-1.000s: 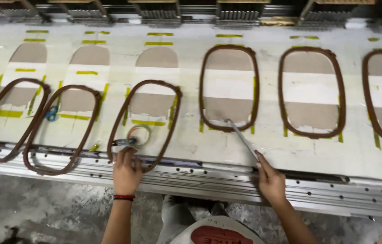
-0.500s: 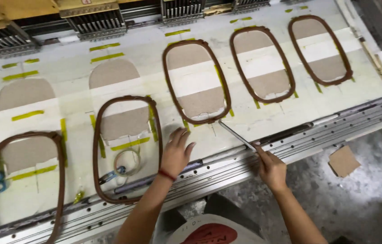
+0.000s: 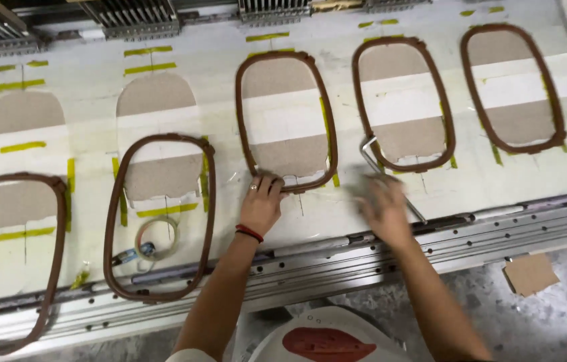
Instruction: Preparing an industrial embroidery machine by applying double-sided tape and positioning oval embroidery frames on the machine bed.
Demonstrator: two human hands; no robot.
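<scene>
While the white work table [image 3: 337,201] fills most of the view, its near side ends at a metal rail [image 3: 498,228] above the grey floor. Brown oval hoops lie in a row, with bare strips between them. The middle hoop [image 3: 286,121] sits flat, and the left hand [image 3: 261,203] presses its lower rim with fingers spread flat, gripping nothing. Just right, the right hand [image 3: 382,208] is blurred; it seems closed on a bent metal key [image 3: 380,171] whose upper end reaches the next hoop [image 3: 404,104]. A tape roll [image 3: 156,236] lies inside the loose hoop [image 3: 159,218] to the left.
</scene>
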